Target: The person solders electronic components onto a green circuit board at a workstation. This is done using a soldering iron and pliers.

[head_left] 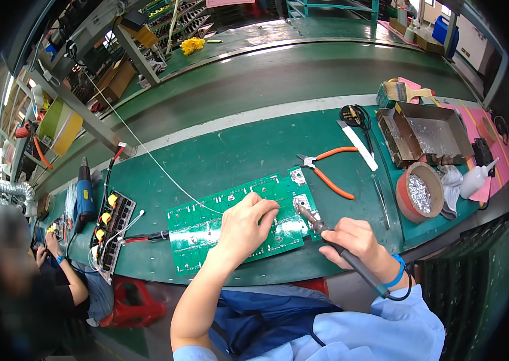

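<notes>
A large green circuit board (191, 243) lies flat on the green bench mat in front of me. My left hand (243, 225) is over its middle, thumb and forefinger pinching a thin solder wire (152, 156) that runs in from the upper left. In my right hand (353, 240) is a soldering iron (359, 268), gripped by its dark handle. Its tip points up and left at the silvery pads near the board's right edge; whether it touches them I cannot tell. Red and black leads (146, 237) reach the board's left side.
Orange-handled cutters (335, 185), a white-handled blade (358, 146) and tweezers (381, 201) lie right of the board. Farther right are a metal tray (438, 129), a round pot (406, 201) and a squeeze bottle (475, 180). Leftward are a blue heat gun (85, 198) and another person's hand (53, 245).
</notes>
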Demonstrator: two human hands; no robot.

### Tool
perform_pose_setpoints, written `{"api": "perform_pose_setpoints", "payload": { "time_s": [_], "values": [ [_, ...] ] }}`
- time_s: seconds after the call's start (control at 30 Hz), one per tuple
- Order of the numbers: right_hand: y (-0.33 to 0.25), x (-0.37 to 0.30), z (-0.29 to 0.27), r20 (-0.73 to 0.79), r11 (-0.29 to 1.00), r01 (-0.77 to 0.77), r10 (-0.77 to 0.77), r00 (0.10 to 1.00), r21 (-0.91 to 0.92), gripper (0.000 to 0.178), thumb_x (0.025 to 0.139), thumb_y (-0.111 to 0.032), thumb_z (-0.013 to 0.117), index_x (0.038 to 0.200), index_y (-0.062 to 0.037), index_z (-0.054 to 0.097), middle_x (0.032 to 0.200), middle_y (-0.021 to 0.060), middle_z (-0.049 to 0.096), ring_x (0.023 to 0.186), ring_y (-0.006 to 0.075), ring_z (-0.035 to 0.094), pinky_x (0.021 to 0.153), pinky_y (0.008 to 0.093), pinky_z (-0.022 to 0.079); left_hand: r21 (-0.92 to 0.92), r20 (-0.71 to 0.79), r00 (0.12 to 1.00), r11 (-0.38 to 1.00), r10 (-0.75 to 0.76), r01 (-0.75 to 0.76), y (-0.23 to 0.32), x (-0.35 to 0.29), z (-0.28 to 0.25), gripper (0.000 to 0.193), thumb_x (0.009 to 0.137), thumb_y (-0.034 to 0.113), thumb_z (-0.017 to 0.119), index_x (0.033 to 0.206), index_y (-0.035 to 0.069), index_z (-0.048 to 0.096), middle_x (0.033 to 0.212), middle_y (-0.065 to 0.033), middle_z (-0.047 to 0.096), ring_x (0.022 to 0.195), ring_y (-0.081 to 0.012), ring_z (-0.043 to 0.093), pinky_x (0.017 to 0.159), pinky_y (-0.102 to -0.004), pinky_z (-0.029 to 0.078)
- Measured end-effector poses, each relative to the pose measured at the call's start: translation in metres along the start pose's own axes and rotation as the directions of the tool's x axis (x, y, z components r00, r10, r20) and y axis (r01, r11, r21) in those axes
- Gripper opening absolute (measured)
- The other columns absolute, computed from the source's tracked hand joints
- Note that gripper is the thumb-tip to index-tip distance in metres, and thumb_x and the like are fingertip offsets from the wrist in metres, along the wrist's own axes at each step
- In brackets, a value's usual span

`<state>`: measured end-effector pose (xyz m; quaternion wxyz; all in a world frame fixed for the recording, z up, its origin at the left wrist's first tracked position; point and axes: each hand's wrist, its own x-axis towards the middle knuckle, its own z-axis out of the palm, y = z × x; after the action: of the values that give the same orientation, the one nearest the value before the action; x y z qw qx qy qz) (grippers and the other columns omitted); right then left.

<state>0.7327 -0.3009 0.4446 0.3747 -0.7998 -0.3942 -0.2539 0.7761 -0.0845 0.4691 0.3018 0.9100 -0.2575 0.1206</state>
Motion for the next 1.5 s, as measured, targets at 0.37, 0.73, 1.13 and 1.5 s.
{"api": "perform_pose_setpoints", "payload": {
  "time_s": [0.37,0.73,1.13,1.5],
  "values": [
    [0.004,-0.008,0.009,-0.164,0.993,-0.106,0.113,0.98,0.053,0.026,0.057,-0.011,0.072,0.077,-0.0007,0.058,0.056,0.0063,0.049,0.046,0.0186,0.049,0.039,0.0282,0.038,0.001,0.007,1.0,1.0,0.01,-0.01,-0.001,-0.003,0.003,0.008,0.071,0.007,0.062,0.078,0.007,0.061,0.068,-0.0064,0.051,0.055,-0.0196,0.053,0.049,-0.0295,0.042],
    [0.002,-0.01,0.0,-0.238,0.863,-0.367,0.46,0.856,0.347,0.015,0.065,0.001,0.061,0.079,0.0002,0.058,0.059,0.0093,0.052,0.049,0.0159,0.047,0.044,0.0257,0.036,-0.033,0.023,0.999,0.999,-0.033,0.034,0.002,-0.005,0.0,0.008,0.071,0.009,0.061,0.078,0.008,0.06,0.07,-0.0067,0.051,0.062,-0.0232,0.055,0.054,-0.0336,0.044],
    [0.013,-0.021,0.005,-0.179,0.781,-0.435,0.555,0.812,0.449,0.011,0.068,0.001,0.059,0.079,0.0,0.059,0.06,0.0077,0.052,0.05,0.0128,0.047,0.045,0.0241,0.036,-0.028,0.011,1.0,1.0,-0.004,0.004,0.002,-0.006,0.001,0.008,0.071,0.006,0.061,0.08,0.006,0.061,0.067,-0.0066,0.05,0.055,-0.0181,0.052,0.05,-0.0281,0.043],
    [0.009,-0.026,0.008,-0.218,0.826,-0.399,0.508,0.834,0.399,0.011,0.067,-0.002,0.061,0.078,-0.0005,0.058,0.059,0.0083,0.052,0.048,0.014,0.046,0.044,0.0244,0.035,-0.032,0.042,0.998,0.999,-0.038,0.039,0.003,-0.005,0.002,0.009,0.071,0.009,0.06,0.079,0.007,0.06,0.069,-0.0066,0.05,0.062,-0.023,0.054,0.054,-0.0334,0.044]
  ]
}}
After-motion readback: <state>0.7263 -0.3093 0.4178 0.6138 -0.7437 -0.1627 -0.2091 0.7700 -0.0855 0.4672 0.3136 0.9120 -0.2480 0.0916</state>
